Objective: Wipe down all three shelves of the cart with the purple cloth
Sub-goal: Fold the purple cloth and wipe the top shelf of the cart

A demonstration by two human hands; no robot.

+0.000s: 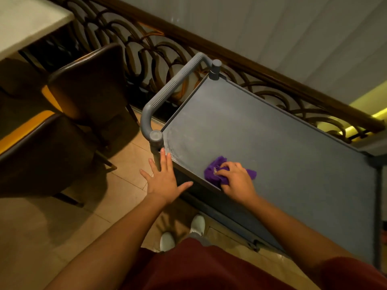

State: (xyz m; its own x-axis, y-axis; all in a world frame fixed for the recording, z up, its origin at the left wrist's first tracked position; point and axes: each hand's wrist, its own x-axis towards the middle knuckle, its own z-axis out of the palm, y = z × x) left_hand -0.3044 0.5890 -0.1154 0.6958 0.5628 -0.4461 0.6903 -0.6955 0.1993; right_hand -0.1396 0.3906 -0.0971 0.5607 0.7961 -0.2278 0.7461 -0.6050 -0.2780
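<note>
A grey cart stands in front of me, its flat top shelf seen from above. A crumpled purple cloth lies on that shelf near its front edge, and my right hand presses down on it with fingers curled over the fabric. My left hand is spread flat with fingers apart, just left of the shelf's front corner, fingertips near the cart's corner post. It holds nothing. The lower shelves are almost entirely hidden under the top one.
The cart's grey push handle arches off its left end. Two dark chairs and a pale table stand to the left. An ornate railing runs close behind the cart. My white shoes are on the tiled floor.
</note>
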